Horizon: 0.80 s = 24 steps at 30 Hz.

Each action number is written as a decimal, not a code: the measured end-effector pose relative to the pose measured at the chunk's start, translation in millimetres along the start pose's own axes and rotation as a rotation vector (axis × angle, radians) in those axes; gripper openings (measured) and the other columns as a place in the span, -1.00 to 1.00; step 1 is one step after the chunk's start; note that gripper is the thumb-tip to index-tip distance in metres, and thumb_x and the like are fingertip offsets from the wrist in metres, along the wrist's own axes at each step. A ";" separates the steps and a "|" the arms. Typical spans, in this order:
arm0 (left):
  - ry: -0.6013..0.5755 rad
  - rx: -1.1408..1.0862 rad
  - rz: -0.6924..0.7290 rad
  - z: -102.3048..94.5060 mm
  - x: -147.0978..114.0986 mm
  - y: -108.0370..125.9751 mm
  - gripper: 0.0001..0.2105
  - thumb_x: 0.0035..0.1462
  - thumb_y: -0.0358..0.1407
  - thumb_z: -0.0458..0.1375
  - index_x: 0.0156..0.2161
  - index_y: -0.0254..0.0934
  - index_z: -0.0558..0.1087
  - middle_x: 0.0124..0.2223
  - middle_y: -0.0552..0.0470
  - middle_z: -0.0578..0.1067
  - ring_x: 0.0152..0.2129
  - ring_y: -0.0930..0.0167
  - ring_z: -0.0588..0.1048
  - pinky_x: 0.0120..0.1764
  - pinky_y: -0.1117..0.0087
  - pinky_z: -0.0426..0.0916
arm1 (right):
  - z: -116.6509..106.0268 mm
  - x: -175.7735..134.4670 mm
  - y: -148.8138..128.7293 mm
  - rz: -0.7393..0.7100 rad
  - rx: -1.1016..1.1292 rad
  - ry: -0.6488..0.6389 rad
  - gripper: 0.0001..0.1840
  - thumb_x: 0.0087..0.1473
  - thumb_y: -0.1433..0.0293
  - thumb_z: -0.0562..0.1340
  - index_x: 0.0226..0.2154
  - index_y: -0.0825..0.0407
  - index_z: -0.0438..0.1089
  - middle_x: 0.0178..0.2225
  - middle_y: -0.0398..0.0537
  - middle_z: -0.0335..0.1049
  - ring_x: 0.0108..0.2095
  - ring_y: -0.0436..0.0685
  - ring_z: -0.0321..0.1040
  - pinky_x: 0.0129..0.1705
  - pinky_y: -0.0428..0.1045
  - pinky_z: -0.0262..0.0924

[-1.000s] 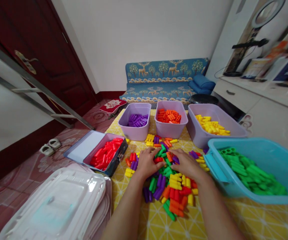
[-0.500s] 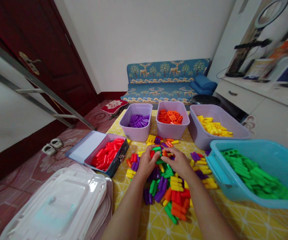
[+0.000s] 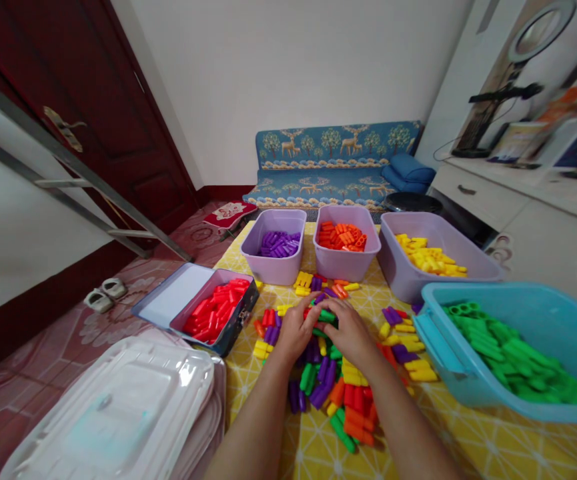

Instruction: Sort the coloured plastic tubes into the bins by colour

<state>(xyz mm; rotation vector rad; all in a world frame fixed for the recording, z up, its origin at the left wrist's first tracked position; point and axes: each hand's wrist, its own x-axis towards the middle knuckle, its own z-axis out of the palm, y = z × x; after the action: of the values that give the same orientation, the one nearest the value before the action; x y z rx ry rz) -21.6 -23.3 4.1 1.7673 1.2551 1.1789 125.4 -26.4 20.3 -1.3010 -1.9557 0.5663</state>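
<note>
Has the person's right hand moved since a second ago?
Yes. Judged against the turquoise tub, the right hand has moved left, farther from the tub and closer to the left hand.

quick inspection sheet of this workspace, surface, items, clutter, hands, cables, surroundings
Surface: yellow patterned tablecloth, partly covered.
Items: mixed loose pieces heaped mid-table; three lilac bins holding purple, orange and yellow; teal bin holding green; open tin holding red.
Clutter: stacked white lids, near left.
Hands: left hand and right hand close together at green pieces; grip unclear.
Cables: thin cable beside the ring-light stand.
Surroundings: blue sofa, dark red door, metal ladder, shoes on floor.
</note>
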 end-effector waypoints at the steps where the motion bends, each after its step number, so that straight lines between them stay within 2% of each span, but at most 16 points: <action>1: -0.002 0.005 -0.001 0.1 -0.1 0.0 -0.56 0.24 -0.07 -0.04 0.11 -0.25 0.38 0.05 -0.10 0.49 -0.02 0.27 0.46 0.05 0.26 0.31 | -0.8 0.1 0.0 0.004 -0.017 0.006 -0.77 -0.05 0.52 0.22 -0.27 -0.01 0.43 -0.19 -0.03 0.45 -0.11 0.17 0.34 -0.02 0.10 0.20; 4: 0.053 -0.019 -0.032 -0.7 -1.0 3.0 -0.54 0.24 -0.05 -0.02 0.11 -0.27 0.39 -0.06 -0.10 0.56 -0.08 0.25 0.50 0.02 0.22 0.34 | -8.9 0.4 -0.6 0.044 -0.075 0.041 -0.86 -0.04 0.51 0.21 -0.36 -0.01 0.41 -0.28 -0.06 0.45 -0.17 0.16 0.35 -0.05 0.09 0.21; 7: 0.175 -0.166 -0.065 -2.0 -0.8 10.1 -0.50 0.26 -0.03 -0.08 0.14 -0.31 0.33 -0.22 -0.08 0.62 -0.18 0.29 0.55 0.00 0.22 0.35 | -18.4 0.2 -6.0 0.037 -0.121 0.044 -0.83 -0.10 0.53 0.25 -0.39 -0.04 0.43 -0.26 -0.08 0.46 -0.11 0.18 0.34 0.02 0.12 0.16; 10: 0.204 -0.439 -0.077 0.3 2.2 17.5 -0.46 0.28 0.01 -0.20 0.14 -0.30 0.31 -0.08 -0.13 0.57 -0.09 0.32 0.52 0.02 0.25 0.36 | -19.2 -0.4 -17.2 0.044 -0.008 0.029 -0.79 -0.10 0.48 0.28 -0.31 -0.05 0.45 -0.21 -0.08 0.47 -0.15 0.16 0.37 -0.04 0.08 0.21; 14: 0.199 -0.678 -0.056 9.9 4.1 25.9 -0.40 0.27 0.07 -0.30 0.06 -0.30 0.37 0.05 -0.17 0.49 -0.01 0.33 0.47 0.04 0.27 0.35 | -8.5 -1.0 -31.7 0.138 0.315 0.028 -0.74 -0.01 0.34 0.26 -0.19 -0.01 0.42 -0.25 -0.07 0.51 -0.33 0.08 0.43 -0.24 -0.01 0.29; 19: 0.106 -0.578 -0.056 13.9 -1.1 36.2 -0.44 0.28 0.04 -0.24 0.01 -0.30 0.42 0.04 -0.14 0.49 0.00 0.32 0.45 0.06 0.28 0.33 | -3.4 -0.8 -33.6 0.114 0.504 0.052 -0.76 0.02 0.35 0.23 -0.20 0.02 0.44 -0.22 -0.05 0.52 -0.23 0.10 0.44 -0.15 0.00 0.30; 21: 0.063 -0.505 -0.039 10.2 -1.2 36.7 -0.46 0.27 0.04 -0.20 0.01 -0.31 0.43 0.04 -0.15 0.49 0.01 0.31 0.44 0.07 0.28 0.31 | -6.6 0.0 -29.7 0.135 0.531 0.050 -0.77 0.02 0.33 0.24 -0.23 0.03 0.46 -0.26 -0.05 0.52 -0.26 0.11 0.44 -0.19 -0.01 0.31; 24: 0.041 -0.394 -0.017 3.6 1.4 33.0 -0.57 0.22 -0.02 0.00 -0.02 -0.30 0.47 0.00 -0.12 0.51 -0.04 0.29 0.45 0.05 0.29 0.31 | -12.4 1.3 -22.0 0.211 0.557 0.116 -0.76 -0.01 0.26 0.26 -0.29 0.06 0.45 -0.35 -0.04 0.51 -0.37 0.09 0.43 -0.31 -0.03 0.32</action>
<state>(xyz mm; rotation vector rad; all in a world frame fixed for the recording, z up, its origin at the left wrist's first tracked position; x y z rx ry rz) -6.5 -32.6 32.2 1.4456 0.9758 1.3528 121.2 -34.2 44.0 -1.1481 -1.4279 1.0282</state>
